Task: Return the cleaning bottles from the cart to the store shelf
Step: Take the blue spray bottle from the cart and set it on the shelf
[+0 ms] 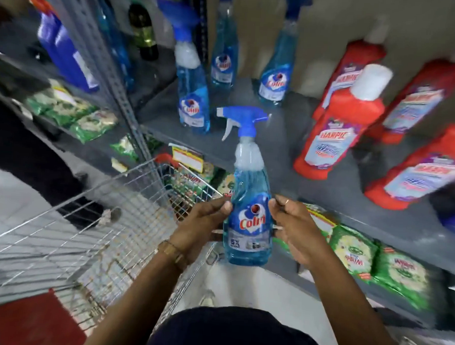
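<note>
Here, a blue Colin spray bottle (pixel 250 213) stood upright in the air between both hands, just in front of the grey shelf (pixel 296 139) and above the near corner of the wire cart (pixel 92 218). The left hand (pixel 199 229) pressed against the bottle's left side, its fingers (pixel 223 205) curled around the label edge; the right hand (pixel 294 228) met the opposite side, fingers (pixel 277 204) bent in and touching the plastic. Whether each hand fully wrapped the bottle could not be told, but together they held it. Its blue trigger head (pixel 243 120) pointed left.

On the shelf behind, three more blue spray bottles stood: one nearest (pixel 192 91), one further back (pixel 223 58) and one to the right (pixel 276 69). Right of them, red Harpic bottles (pixel 337 125) stood clustered, the nearest with a white cap. Green packets (pixel 398 271) lay on the lower shelf beneath the right hand, and more green packets (pixel 74 111) sat on the left rack. A gold bracelet (pixel 173 252) circled the left wrist.
</note>
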